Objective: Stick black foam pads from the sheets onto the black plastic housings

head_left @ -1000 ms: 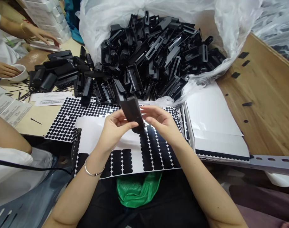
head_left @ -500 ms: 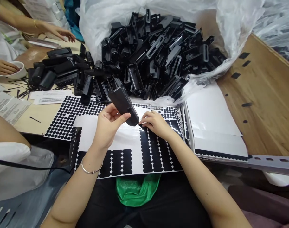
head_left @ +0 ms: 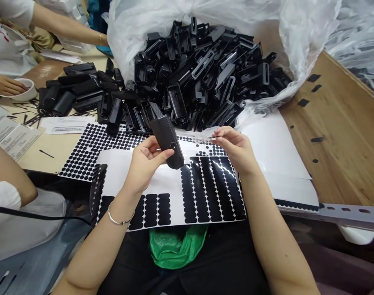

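Note:
My left hand (head_left: 145,160) grips a black plastic part (head_left: 167,138), tilted with its lower end over the sticker sheet (head_left: 162,186). That white sheet carries rows of black oval pads and lies in front of me. My right hand (head_left: 236,148) hovers to the right of the part, above the sheet's upper right corner, with thumb and forefinger pinched together; what they hold is too small to make out. Behind both hands a big heap of black plastic parts (head_left: 205,69) spills from a white plastic bag (head_left: 285,37).
A second sheet with round black dots (head_left: 88,149) lies to the left, white backing sheets (head_left: 273,147) to the right. More black parts (head_left: 79,92) sit at the back left, where another person's hand (head_left: 5,86) rests at a white bowl (head_left: 27,92). The wooden table (head_left: 343,143) extends right.
My right hand has lifted from the sheet beside the part and moved up and to the right. The left hand keeps hold of the black part, now slightly more upright.

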